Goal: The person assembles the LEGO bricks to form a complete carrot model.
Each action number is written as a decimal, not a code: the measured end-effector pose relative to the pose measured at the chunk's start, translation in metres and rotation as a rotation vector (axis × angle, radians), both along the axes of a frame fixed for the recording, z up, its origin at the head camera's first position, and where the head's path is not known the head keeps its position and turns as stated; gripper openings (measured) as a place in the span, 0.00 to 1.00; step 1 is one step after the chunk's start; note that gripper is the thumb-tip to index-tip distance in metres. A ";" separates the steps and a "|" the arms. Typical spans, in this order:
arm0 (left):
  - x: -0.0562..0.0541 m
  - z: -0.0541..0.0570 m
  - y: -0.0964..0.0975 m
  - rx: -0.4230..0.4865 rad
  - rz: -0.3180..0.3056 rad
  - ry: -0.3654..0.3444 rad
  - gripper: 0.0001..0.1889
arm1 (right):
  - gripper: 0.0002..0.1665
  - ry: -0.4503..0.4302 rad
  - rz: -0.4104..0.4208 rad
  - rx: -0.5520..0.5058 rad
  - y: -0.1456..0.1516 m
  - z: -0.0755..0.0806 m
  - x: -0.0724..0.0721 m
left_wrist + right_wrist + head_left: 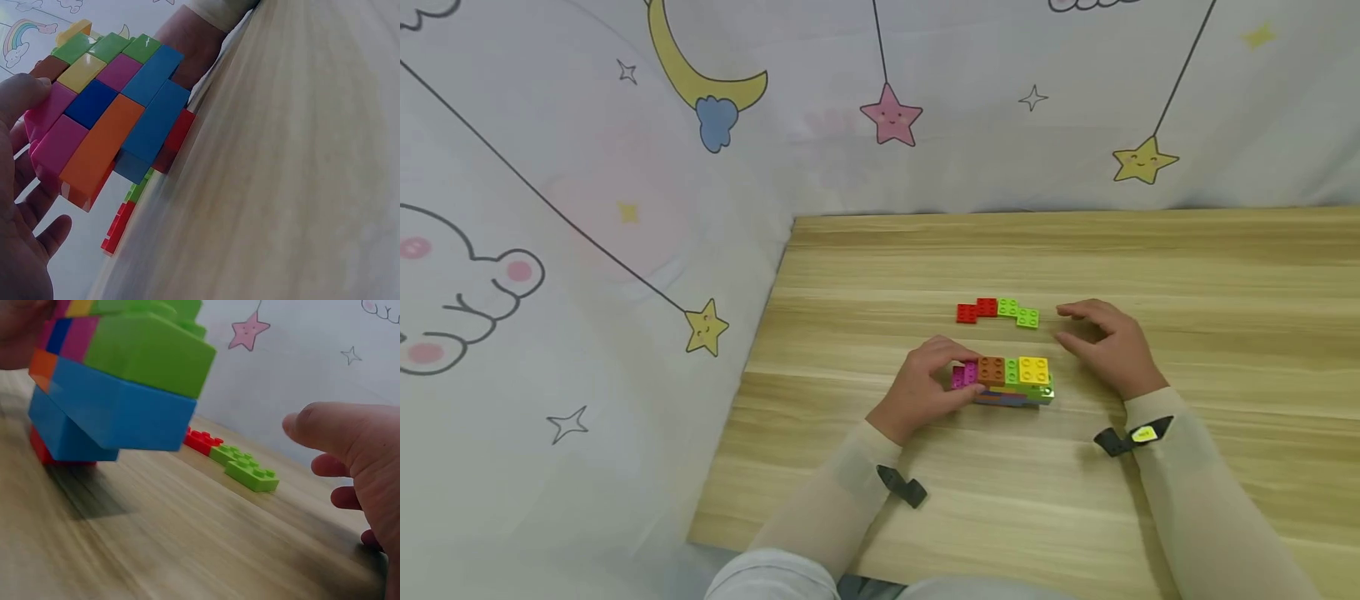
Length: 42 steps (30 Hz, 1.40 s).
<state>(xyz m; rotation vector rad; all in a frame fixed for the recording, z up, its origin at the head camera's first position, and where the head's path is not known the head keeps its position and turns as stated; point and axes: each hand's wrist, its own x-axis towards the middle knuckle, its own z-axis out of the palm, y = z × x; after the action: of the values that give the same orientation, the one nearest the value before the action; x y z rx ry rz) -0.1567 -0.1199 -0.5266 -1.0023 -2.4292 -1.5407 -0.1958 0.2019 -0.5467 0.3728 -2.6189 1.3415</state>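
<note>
The brick stack [1015,377] sits at the desk [1262,333] between the two hands: the left hand [925,385] is at its left end, fingers [957,351] on the far side and thumb [961,397] on the near side; the right hand [1112,343] is to its right, apart from it. Behind the stack, also apart, the brick row [987,307] lies on the desk, stepping from left to right, left of the right hand. The cloth [820,50] is behind the desk and along its left side
</note>
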 end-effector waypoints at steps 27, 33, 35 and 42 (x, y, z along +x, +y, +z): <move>0.001 0.000 0.002 -0.001 -0.007 -0.022 0.20 | 0.21 0.008 0.151 0.307 -0.016 -0.005 -0.041; 0.001 0.000 0.001 -0.007 -0.001 -0.021 0.20 | 0.20 -0.015 0.147 0.313 -0.017 -0.006 -0.042; 0.001 0.000 0.001 -0.007 0.001 -0.022 0.20 | 0.20 -0.028 0.142 0.301 -0.017 -0.005 -0.042; 0.001 0.000 0.000 -0.008 0.002 -0.016 0.20 | 0.19 -0.004 0.088 0.138 -0.016 0.005 -0.028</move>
<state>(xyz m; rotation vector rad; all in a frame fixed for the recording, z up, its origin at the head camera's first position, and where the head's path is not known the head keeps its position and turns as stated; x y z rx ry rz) -0.1561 -0.1196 -0.5266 -0.9924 -2.4478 -1.5460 -0.2241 0.1861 -0.5413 0.5105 -2.7367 1.1898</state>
